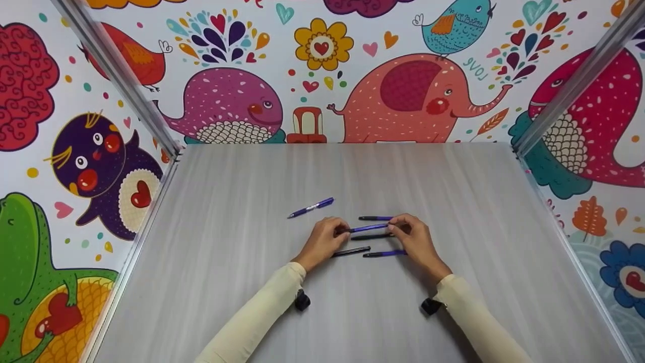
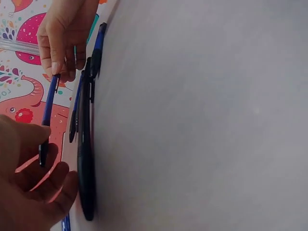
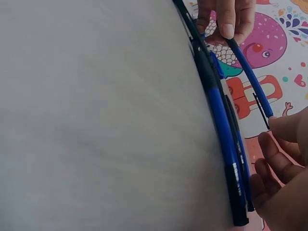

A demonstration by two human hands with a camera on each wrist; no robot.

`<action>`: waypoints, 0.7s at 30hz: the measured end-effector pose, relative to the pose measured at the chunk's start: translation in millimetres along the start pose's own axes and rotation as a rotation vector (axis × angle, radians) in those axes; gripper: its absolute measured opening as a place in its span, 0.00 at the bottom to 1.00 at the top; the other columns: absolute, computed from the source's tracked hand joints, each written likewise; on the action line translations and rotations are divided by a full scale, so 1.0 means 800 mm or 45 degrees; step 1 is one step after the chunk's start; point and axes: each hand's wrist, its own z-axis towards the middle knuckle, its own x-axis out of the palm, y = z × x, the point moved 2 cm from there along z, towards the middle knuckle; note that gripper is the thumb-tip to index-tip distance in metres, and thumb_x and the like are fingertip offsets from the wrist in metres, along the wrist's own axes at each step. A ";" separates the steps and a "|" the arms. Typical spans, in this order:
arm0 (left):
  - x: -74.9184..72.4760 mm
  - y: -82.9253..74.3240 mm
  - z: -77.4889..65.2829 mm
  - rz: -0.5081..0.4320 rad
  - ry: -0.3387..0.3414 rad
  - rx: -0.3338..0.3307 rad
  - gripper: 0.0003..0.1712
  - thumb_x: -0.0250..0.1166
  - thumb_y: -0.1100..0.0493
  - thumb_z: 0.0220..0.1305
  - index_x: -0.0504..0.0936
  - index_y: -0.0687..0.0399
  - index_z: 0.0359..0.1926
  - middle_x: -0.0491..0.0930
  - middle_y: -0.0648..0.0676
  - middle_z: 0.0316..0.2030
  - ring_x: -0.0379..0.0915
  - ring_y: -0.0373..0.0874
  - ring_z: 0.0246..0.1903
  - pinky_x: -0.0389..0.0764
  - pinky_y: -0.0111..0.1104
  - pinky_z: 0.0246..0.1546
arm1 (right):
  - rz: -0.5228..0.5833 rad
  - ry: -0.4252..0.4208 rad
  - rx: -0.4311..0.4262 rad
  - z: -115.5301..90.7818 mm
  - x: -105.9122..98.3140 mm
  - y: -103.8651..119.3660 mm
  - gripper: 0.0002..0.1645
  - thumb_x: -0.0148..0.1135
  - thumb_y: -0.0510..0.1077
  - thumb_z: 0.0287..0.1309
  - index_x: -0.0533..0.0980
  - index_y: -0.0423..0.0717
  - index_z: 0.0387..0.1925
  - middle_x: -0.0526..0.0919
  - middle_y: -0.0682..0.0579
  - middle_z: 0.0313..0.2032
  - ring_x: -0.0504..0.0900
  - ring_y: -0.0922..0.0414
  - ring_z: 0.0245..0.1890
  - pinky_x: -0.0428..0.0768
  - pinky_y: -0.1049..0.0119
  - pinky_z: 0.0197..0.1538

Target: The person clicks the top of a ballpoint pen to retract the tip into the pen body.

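A blue pen (image 1: 369,228) with a black grip is held between both hands, raised off the table in the wrist views. My left hand (image 1: 326,239) pinches its black end between thumb and finger. At the clip end, my right hand (image 1: 414,242) pinches the same pen with thumb and fingertips. Around the hands lie a black-and-blue pen (image 1: 375,218), a black pen (image 1: 370,237), another black pen (image 1: 358,250) by the left wrist, and a blue pen with a black end (image 1: 384,254) by the right. The hands partly cover some of these.
Apart from the others, a blue-and-white pen (image 1: 311,207) lies beyond the left hand. The grey wood-look table (image 1: 242,181) is bordered by a metal side rail (image 1: 128,257) and printed cartoon walls (image 1: 312,65). Metal posts (image 1: 569,91) stand at the back corners.
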 end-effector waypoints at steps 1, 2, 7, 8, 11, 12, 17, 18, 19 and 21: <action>0.001 0.001 0.001 0.017 -0.002 0.008 0.04 0.73 0.67 0.72 0.89 0.59 0.46 0.88 0.54 0.43 0.82 0.46 0.46 0.84 0.40 0.51 | -0.013 -0.003 -0.002 0.001 -0.001 -0.002 0.05 0.73 0.30 0.68 0.87 0.37 0.43 0.88 0.41 0.42 0.82 0.53 0.43 0.77 0.72 0.48; 0.002 0.002 0.003 0.024 -0.002 0.014 0.04 0.73 0.66 0.72 0.89 0.59 0.46 0.88 0.54 0.43 0.81 0.47 0.46 0.83 0.41 0.51 | -0.032 -0.003 -0.001 0.002 -0.001 -0.004 0.04 0.73 0.30 0.68 0.87 0.37 0.43 0.88 0.42 0.43 0.82 0.53 0.44 0.77 0.73 0.49; 0.019 0.035 0.013 0.096 -0.066 0.135 0.04 0.74 0.62 0.72 0.89 0.56 0.45 0.88 0.52 0.43 0.81 0.46 0.45 0.81 0.41 0.54 | -0.100 0.017 0.005 0.005 -0.003 -0.011 0.03 0.73 0.32 0.69 0.86 0.36 0.42 0.87 0.42 0.44 0.80 0.51 0.49 0.75 0.70 0.54; 0.020 0.038 0.014 0.106 -0.071 0.150 0.04 0.74 0.61 0.72 0.89 0.55 0.45 0.88 0.51 0.43 0.81 0.46 0.46 0.81 0.42 0.55 | -0.110 0.021 0.006 0.006 -0.003 -0.012 0.03 0.73 0.33 0.69 0.86 0.36 0.42 0.87 0.43 0.45 0.79 0.50 0.50 0.75 0.69 0.54; 0.024 0.046 0.018 0.112 -0.075 0.175 0.05 0.74 0.60 0.73 0.89 0.55 0.45 0.89 0.52 0.43 0.82 0.47 0.47 0.77 0.46 0.67 | -0.135 0.024 0.005 0.007 -0.005 -0.013 0.03 0.73 0.33 0.69 0.87 0.35 0.42 0.87 0.42 0.46 0.79 0.48 0.52 0.75 0.67 0.55; 0.021 0.040 0.018 0.097 -0.064 0.163 0.05 0.74 0.62 0.72 0.89 0.56 0.45 0.89 0.52 0.44 0.82 0.48 0.47 0.76 0.50 0.69 | -0.144 0.024 0.002 0.007 -0.005 -0.014 0.03 0.74 0.33 0.69 0.87 0.35 0.42 0.87 0.42 0.46 0.79 0.48 0.52 0.74 0.66 0.56; 0.018 0.035 0.020 0.105 -0.061 0.169 0.04 0.74 0.64 0.71 0.89 0.57 0.44 0.89 0.53 0.43 0.82 0.48 0.47 0.75 0.53 0.71 | -0.180 0.037 -0.010 0.010 -0.006 -0.013 0.04 0.73 0.35 0.70 0.87 0.37 0.42 0.88 0.44 0.45 0.78 0.48 0.52 0.73 0.63 0.57; 0.016 0.032 0.020 0.106 -0.054 0.158 0.04 0.73 0.64 0.72 0.90 0.58 0.45 0.89 0.54 0.43 0.82 0.49 0.47 0.74 0.53 0.71 | -0.185 0.040 -0.016 0.011 -0.006 -0.013 0.04 0.74 0.36 0.70 0.87 0.37 0.42 0.88 0.45 0.44 0.78 0.49 0.52 0.73 0.63 0.56; 0.015 0.031 0.021 0.119 -0.050 0.151 0.04 0.74 0.64 0.71 0.90 0.58 0.45 0.89 0.54 0.43 0.82 0.49 0.47 0.75 0.52 0.70 | -0.188 0.042 -0.021 0.012 -0.006 -0.013 0.04 0.74 0.36 0.70 0.87 0.38 0.42 0.88 0.45 0.43 0.78 0.49 0.51 0.73 0.63 0.56; 0.014 0.027 0.022 0.153 -0.032 0.135 0.04 0.74 0.65 0.71 0.90 0.59 0.45 0.89 0.55 0.43 0.81 0.50 0.47 0.78 0.49 0.65 | -0.193 0.044 -0.036 0.013 -0.007 -0.014 0.02 0.75 0.36 0.69 0.87 0.40 0.40 0.88 0.47 0.41 0.78 0.50 0.49 0.73 0.65 0.53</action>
